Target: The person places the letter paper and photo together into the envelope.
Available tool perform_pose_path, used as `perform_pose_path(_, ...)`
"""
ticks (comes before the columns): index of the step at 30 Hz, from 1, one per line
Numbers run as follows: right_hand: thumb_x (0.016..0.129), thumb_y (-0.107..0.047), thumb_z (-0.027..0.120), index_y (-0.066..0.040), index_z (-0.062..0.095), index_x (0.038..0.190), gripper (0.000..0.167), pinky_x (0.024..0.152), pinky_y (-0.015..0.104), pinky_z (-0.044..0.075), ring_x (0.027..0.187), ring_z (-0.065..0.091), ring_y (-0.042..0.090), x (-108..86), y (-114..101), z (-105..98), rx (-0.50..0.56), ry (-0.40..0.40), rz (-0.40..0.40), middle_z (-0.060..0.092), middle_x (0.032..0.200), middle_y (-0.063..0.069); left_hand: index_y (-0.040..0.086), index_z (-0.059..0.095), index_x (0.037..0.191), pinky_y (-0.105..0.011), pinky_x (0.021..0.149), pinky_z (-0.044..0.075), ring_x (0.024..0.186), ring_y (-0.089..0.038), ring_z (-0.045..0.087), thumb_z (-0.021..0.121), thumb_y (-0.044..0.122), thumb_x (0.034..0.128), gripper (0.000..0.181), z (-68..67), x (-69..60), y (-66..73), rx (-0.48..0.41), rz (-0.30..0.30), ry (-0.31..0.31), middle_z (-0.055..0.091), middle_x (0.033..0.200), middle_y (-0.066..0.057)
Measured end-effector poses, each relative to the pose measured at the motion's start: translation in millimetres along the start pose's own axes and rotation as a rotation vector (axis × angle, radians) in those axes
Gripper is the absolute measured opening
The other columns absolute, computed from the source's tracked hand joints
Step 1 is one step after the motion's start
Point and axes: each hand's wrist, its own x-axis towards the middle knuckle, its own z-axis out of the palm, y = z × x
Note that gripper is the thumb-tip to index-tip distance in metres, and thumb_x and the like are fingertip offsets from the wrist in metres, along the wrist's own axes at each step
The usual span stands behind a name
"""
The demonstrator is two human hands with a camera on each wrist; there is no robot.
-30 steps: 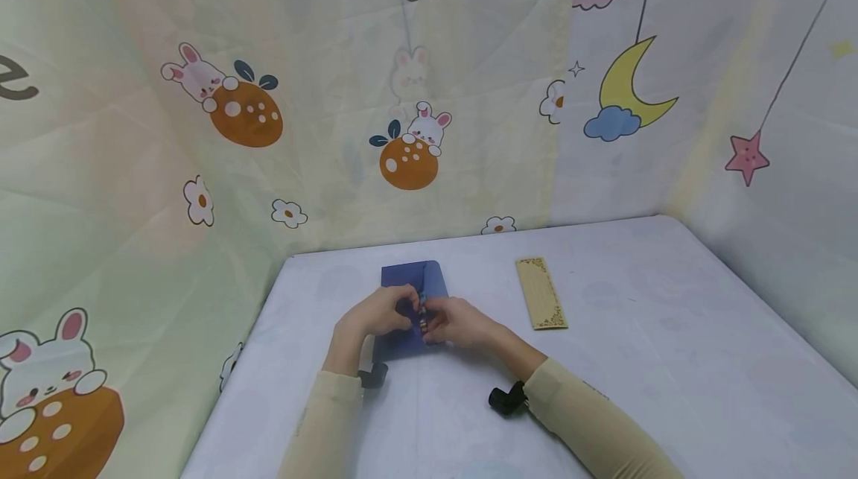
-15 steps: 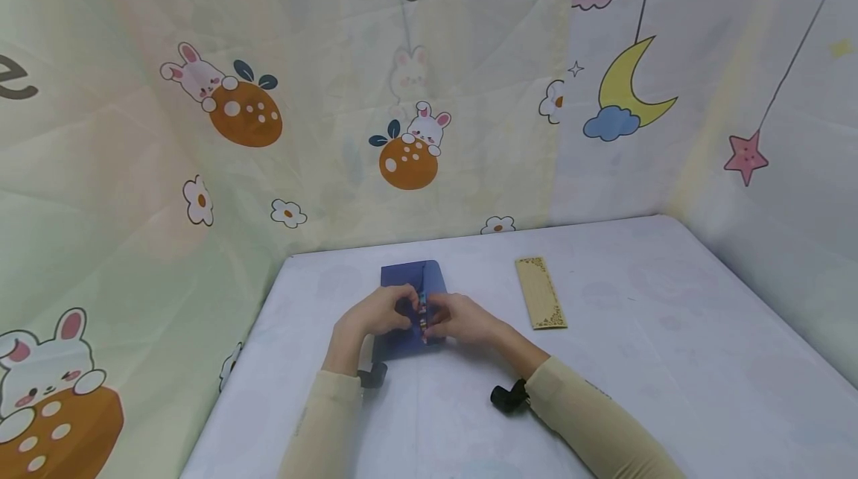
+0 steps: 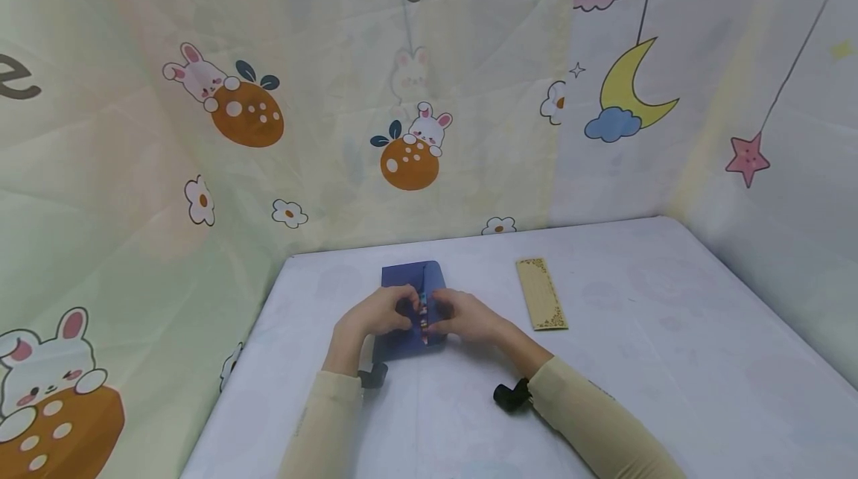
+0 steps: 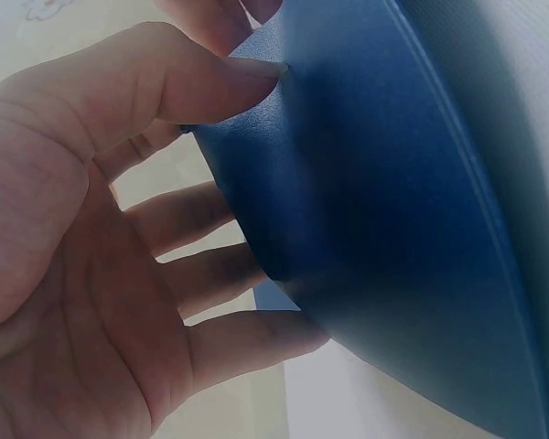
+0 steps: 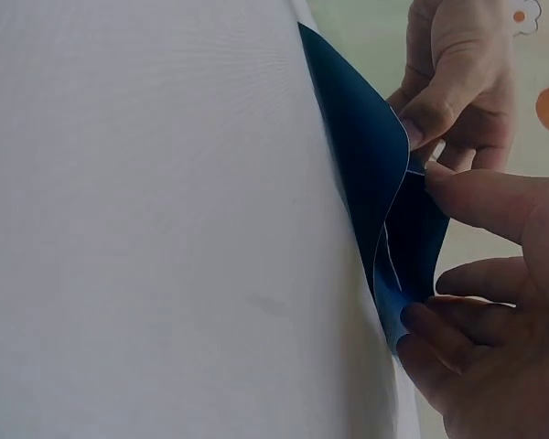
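Note:
A blue folded cover (image 3: 402, 274) lies near the table's back left, a small multicoloured strip (image 3: 424, 319) showing along its middle between the hands. My left hand (image 3: 378, 313) pinches the cover's left part; in the left wrist view its thumb presses one face of the blue sheet (image 4: 393, 201) and its fingers reach behind. From the other side, my right hand (image 3: 469, 317) holds the right part with thumb and fingertips apart. The right wrist view shows the blue sheet (image 5: 352, 128) bowed open, with my right fingers at its edges. What lies inside is hidden there.
A pale wooden strip with ornate corners (image 3: 541, 294) lies to the right of the cover. The white-covered table (image 3: 637, 360) meets printed cloth walls (image 3: 335, 166) at the back and sides. A dark wrist device (image 3: 512, 395) sits by the right sleeve.
My right thumb and fingers have spread apart and shifted slightly, leaving more of the multicoloured strip in sight. My left hand and the cover look nearly unmoved.

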Motion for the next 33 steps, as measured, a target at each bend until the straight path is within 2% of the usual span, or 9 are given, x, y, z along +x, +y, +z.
perform_pose_path(7,0.092,-0.024,0.079,0.003,0.043,0.154,0.077,0.122,0.054,0.031,0.152,0.037,0.039,-1.4,0.4,-5.2,0.005,0.031,0.055,0.044,0.160,0.021,0.018,0.065,0.105,-0.033,0.069,0.047,0.081,-0.017,0.058,0.075,0.001,0.0797,0.032,-0.2,0.4,0.8,-0.002,-0.004,0.004,0.063,0.103,-0.001)
perform_pose_path(17,0.092,-0.029,0.079,-0.001,0.043,0.155,0.078,0.121,0.056,0.032,0.153,0.036,0.038,-2.1,1.1,-11.4,0.028,0.042,0.095,0.041,0.163,0.016,0.019,0.064,0.106,-0.032,0.068,0.048,0.079,-0.017,0.058,0.074,0.002,0.0801,0.032,0.5,0.2,0.9,-0.012,-0.012,0.000,0.063,0.103,0.000)
perform_pose_path(24,0.092,-0.030,0.079,0.000,0.043,0.155,0.078,0.121,0.057,0.031,0.152,0.038,0.038,-2.0,3.6,-14.9,0.039,0.053,0.091,0.044,0.161,0.017,0.018,0.064,0.105,-0.032,0.068,0.048,0.080,-0.017,0.058,0.075,0.002,0.0790,0.033,0.8,0.7,0.2,-0.009,-0.002,0.004,0.064,0.104,-0.001)
perform_pose_path(33,0.091,-0.032,0.079,-0.004,0.044,0.156,0.079,0.122,0.057,0.030,0.154,0.036,0.036,-1.2,4.3,-15.5,0.034,0.065,0.127,0.043,0.163,0.013,0.018,0.065,0.107,-0.033,0.071,0.048,0.083,-0.017,0.058,0.075,0.002,0.0796,0.033,0.7,-0.1,-0.1,0.000,-0.008,0.002,0.064,0.103,0.000)
